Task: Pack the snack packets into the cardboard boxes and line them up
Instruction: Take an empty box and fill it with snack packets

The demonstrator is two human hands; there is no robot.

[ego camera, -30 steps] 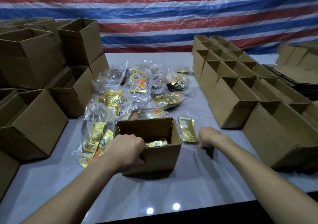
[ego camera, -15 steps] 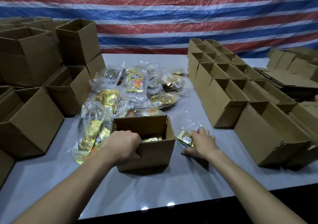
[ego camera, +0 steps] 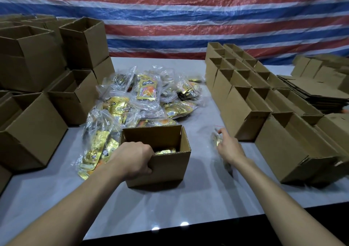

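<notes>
Right of the open box (ego camera: 166,167), the right hand (ego camera: 229,148) and its packet (ego camera: 216,140) blur, so we cannot read the grip; inside that box, we lose the fingers of the left hand (ego camera: 135,160).

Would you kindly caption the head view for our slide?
Left hand grips the open cardboard box; right hand holds a snack packet beside it.

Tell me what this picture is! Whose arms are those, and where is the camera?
Those are a person's own arms; the camera sits on their head, looking down at their work. The left hand grips the near wall of an open brown cardboard box with a gold packet inside. The right hand holds a small gold snack packet, blurry here. On the grey table lies a pile of gold snack packets in clear bags. A row of open cardboard boxes stands on the right, and stacked cardboard boxes on the left.
</notes>
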